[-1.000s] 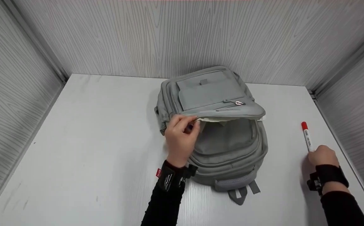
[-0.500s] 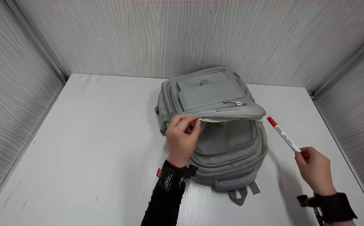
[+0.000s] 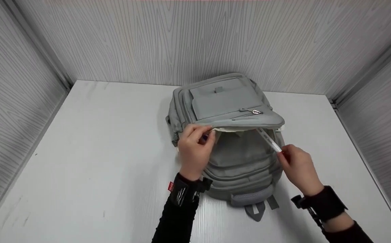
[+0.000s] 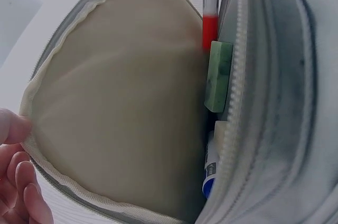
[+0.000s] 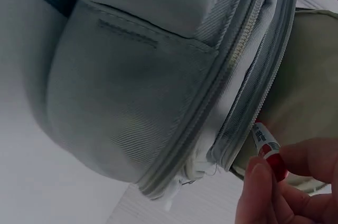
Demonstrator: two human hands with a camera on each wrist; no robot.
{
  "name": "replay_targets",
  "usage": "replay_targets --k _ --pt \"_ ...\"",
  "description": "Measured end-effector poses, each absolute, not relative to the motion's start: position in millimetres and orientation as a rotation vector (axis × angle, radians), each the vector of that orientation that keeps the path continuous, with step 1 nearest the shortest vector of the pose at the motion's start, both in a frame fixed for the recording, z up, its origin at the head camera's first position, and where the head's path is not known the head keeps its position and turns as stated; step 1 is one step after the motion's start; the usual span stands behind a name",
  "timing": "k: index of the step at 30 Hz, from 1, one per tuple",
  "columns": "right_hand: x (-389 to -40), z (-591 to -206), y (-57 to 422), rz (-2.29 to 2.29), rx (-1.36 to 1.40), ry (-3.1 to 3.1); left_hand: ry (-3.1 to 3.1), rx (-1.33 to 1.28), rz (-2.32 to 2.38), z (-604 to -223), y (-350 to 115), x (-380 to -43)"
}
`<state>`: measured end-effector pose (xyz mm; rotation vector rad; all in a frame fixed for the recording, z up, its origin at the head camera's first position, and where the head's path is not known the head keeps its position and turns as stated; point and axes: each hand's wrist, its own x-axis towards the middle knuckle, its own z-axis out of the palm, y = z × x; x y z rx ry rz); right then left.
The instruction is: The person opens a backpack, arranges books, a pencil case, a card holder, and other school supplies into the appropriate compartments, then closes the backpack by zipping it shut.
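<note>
A grey backpack lies on the white table with its main zipper undone. My left hand pinches the lifted edge of its flap, holding the mouth apart. With thumb and fingers my right hand grips the tail end of a white marker. The marker slants into the opening, its red cap hidden under the flap in the head view. In the left wrist view that red cap shows inside, beside a green block. Lower down in the bag are a blue-ended white tube and a small beige piece.
The white table is bounded by a grey wood-grain back panel and side panels at left and right. The backpack's handle and strap ends face the near edge.
My right hand has picked the marker up from the table at the right and moved it left, its cap end now inside the backpack. The left hand keeps its hold on the flap.
</note>
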<state>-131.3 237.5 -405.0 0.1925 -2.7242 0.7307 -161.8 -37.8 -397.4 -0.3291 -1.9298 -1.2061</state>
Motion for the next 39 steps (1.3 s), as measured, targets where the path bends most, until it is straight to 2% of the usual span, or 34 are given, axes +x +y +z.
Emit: replay_targets --k 8,18,23,30,34,39 --pt "-165.9 -389.9 207.9 0.737 0.217 -2.779 -1.940 -0.318 -1.190 -395.8 -37.9 -161.4" --pt "-195.3 -399.8 178.6 1.060 0.187 -2.628 -1.941 -0.347 -1.186 -396.2 -38.3 -160.2" --pt "-189.3 -396.6 182.6 1.122 0.220 -2.677 -1.956 -0.353 -1.185 -397.2 -39.1 -159.2" --pt "-153.4 -387.6 198.1 0.820 0.379 -2.369 -2.017 -0.382 -1.169 -395.5 -42.6 -158.9" --pt "-147.1 -381.9 204.1 0.771 0.427 -2.136 -2.147 -0.465 -1.118 -392.0 -51.0 -155.4" --pt "-147.7 -384.9 206.8 0.691 0.587 -2.228 -2.378 -0.617 -1.059 -385.2 -65.6 -150.6"
